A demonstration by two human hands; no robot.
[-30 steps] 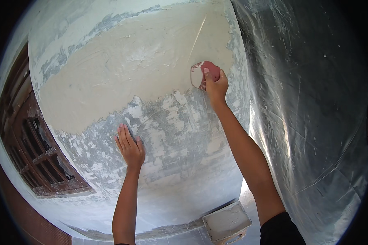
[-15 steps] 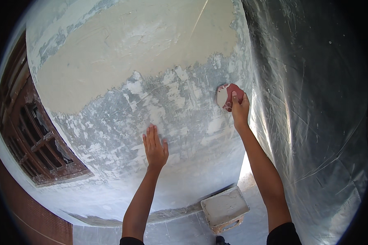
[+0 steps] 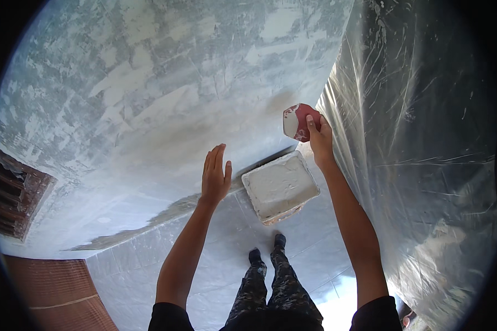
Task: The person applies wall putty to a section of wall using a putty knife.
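the right hand (image 3: 319, 139) grips a small red sanding pad (image 3: 299, 122), fingers curled over its back so the working face turns toward the wall (image 3: 149, 99); that grip looks chosen to press the flat face onto the plaster. the pad sits at about two o'clock from the middle of the view, close to the corner where the wall meets the clear plastic sheeting (image 3: 425, 138), and i cannot tell whether it touches the wall or is held just off it. its face is caked pale with white filler dust, with the red showing only along the edge and the back.

the left hand (image 3: 215, 174) holds nothing: palm flat, fingers straight and together, raised toward the lower part of the wall near the centre of the view. it seems placed either to brace the body or to feel the surface for smoothness; contact itself is not clear.

at about four o'clock from the left hand, between the two forearms, a square tub of white filler (image 3: 280, 186) stands on the tiled floor (image 3: 149, 276) against the foot of the wall, within easy reach of both hands. the sheeting hangs along the right side from one to five o'clock, probably shielding what lies behind it from dust. a wooden window frame (image 3: 16, 196) shows at nine o'clock. the wall is blotchy, grey patches mixed with white skim.
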